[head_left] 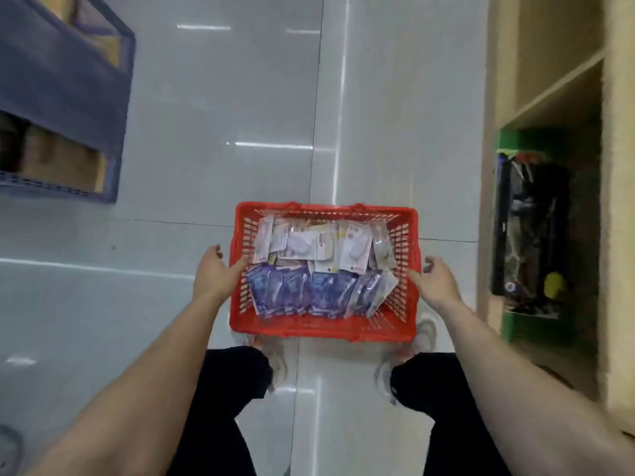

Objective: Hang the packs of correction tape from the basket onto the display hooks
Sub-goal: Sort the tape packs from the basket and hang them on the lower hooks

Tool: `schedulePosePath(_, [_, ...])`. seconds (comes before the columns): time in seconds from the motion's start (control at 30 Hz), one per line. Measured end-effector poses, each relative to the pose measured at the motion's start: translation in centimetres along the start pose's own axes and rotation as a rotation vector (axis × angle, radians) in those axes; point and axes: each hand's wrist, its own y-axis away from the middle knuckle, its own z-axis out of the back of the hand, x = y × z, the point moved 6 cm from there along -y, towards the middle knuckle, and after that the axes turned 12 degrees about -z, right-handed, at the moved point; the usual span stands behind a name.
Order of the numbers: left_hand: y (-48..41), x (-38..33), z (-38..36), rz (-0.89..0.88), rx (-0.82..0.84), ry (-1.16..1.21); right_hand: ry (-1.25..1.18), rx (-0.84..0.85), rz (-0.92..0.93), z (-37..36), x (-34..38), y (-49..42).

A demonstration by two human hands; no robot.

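**Shop aisle around me: shelving on both sides, glossy tiles underfoot**

I look straight down at a glossy, pale grey tiled floor [223,97]. Reflections of strip lights [273,145] show on it as short white bars, and a dark tile seam [318,97] runs away from me. In the upper corner on my left stands a blue metal rack [68,91] with brown cardboard boxes [58,163] on its shelves. Along my right runs a light wooden shelf unit [618,201], divided into open compartments. The nearer compartment holds a green tray [536,324] filled with dark, shiny packets [529,235]. A small round yellow item [554,285] lies among them. Blur makes the labels unreadable.
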Motion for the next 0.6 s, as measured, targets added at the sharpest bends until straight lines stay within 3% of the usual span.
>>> schedulePosePath(0.2, [-4.6,7.0,-6.9,0.087,-0.021,0.06,-0.075,-0.082,-0.033,-5.5,-4.3,-7.6])
schedulePosePath(0.3, [-5.3,8.1,-7.4,0.038,-0.086,0.036,-0.131,-0.151,-0.027,-5.9,-4.9,-8.1])
schedulePosePath(0.6, [3.3,1.1,1.6,0.028,-0.079,0.101,-0.191,-0.17,-0.043,2.3,-2.5,2.6])
